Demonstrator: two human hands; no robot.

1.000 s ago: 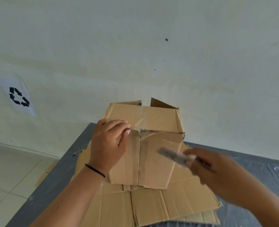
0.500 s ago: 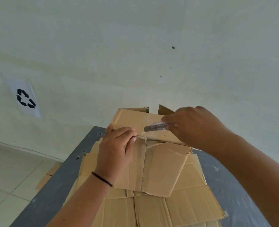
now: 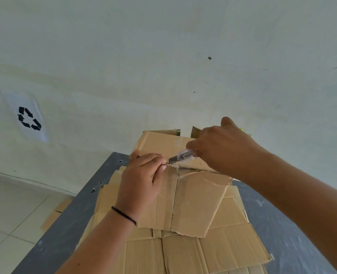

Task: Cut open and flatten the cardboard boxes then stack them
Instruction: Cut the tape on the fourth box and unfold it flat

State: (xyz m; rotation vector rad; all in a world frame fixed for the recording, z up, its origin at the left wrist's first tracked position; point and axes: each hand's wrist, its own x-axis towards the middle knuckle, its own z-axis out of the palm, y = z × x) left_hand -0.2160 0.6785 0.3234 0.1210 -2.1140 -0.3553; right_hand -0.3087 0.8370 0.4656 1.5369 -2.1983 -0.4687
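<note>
Cardboard box [image 3: 185,186] stands on a stack of flattened boxes [image 3: 213,252] on the grey tabletop [image 3: 64,220]. A second ago the right hand [image 3: 223,147] hung back to the right of the box; now it has come across, fingers clenched round a cutter [image 3: 180,156] whose tip meets the taped seam on the box's upper edge (right beside the other hand's fingertips). Left hand [image 3: 142,182] still clamps that edge, fingers curled over it. Cutting looks about to begin, with flattening and stacking left.
</note>
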